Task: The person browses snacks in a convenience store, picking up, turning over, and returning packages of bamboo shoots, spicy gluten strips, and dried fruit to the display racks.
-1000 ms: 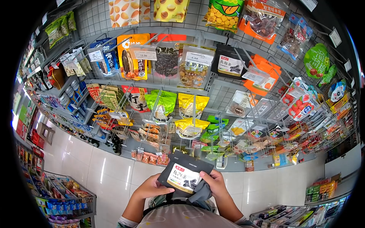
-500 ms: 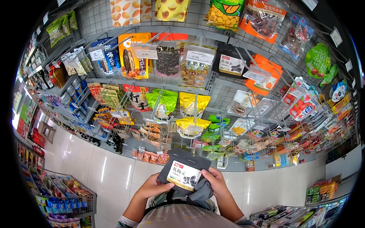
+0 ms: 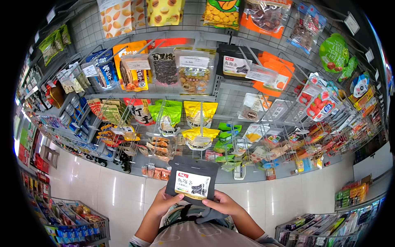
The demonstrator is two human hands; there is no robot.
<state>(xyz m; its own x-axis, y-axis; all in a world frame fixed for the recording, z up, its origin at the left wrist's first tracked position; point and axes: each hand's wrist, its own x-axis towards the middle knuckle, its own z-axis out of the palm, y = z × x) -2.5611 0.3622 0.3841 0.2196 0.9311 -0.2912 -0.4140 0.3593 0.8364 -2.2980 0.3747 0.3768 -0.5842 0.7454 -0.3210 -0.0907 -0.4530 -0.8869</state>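
Observation:
A black snack pouch (image 3: 191,168) with a white label showing dark dried strips is held upright in front of my body, its label facing me. My left hand (image 3: 164,202) grips the lower left edge, thumb on the front. My right hand (image 3: 224,203) pinches the lower right corner, thumb also on the front. Beneath the pouch, close to my right hand, hangs some dark grey fabric (image 3: 210,215), partly hidden. On the rack ahead hangs a black pouch with a similar label (image 3: 235,66), beside orange packs (image 3: 273,74).
Snack packs hang on a grey wire rack ahead, including yellow bags (image 3: 200,114) and a green bag (image 3: 166,115). Jutting metal hooks carry price tags (image 3: 193,61). Wire baskets of goods stand at the lower left (image 3: 101,225) and lower right (image 3: 284,232). The floor (image 3: 123,187) is pale tile.
The pouch has shifted slightly left and up and sits straighter. My right hand has moved from its upper right side down to the lower right corner. The view has shifted slightly.

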